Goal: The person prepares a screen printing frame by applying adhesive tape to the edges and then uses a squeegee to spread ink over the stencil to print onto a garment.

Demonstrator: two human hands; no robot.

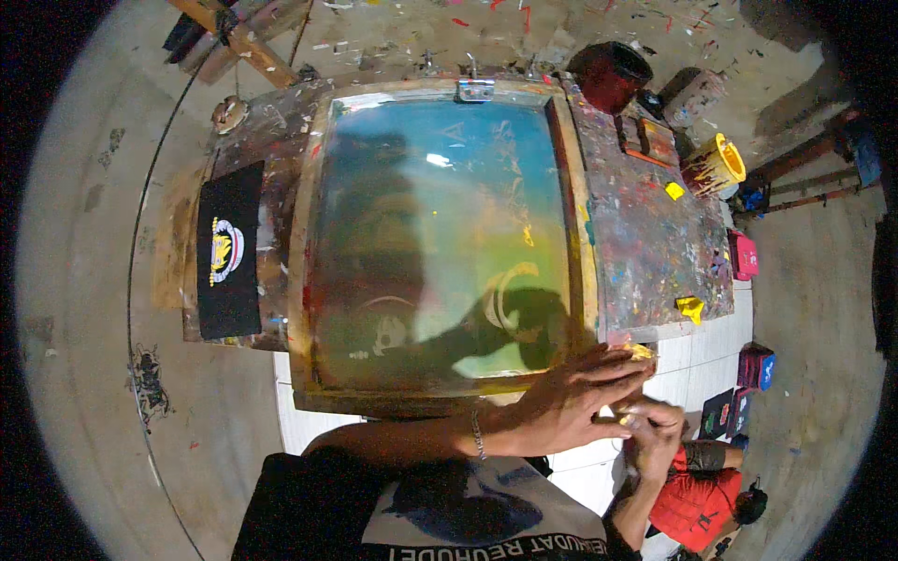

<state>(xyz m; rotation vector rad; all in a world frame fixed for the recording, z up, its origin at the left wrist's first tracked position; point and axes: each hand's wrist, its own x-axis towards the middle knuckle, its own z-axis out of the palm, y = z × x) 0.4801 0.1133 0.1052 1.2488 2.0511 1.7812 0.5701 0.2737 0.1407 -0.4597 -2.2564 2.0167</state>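
My hands meet just off the near right corner of a wooden-framed printing screen (297, 309). My left hand (580, 393), a bracelet at its wrist, reaches across to the right with its fingers stretched out and loosely bent. A yellow smear or scrap (640, 352) shows at its fingertips; I cannot tell which. My right hand (657, 432) has its fingers curled in beside the left thumb, which is marked yellow. What they grip, if anything, is hidden. Pale designs show through the screen's mesh (449, 234), which carries the shadow of my arm and head.
A metal hinge clamp (476, 90) holds the screen's far edge. Black printed cloth (231, 252) lies on the left of the stained table (645, 224). Rightward are a yellow pot (718, 166), a dark bucket (610, 79) and a yellow scrap (689, 309). A person in red (697, 505) is at lower right.
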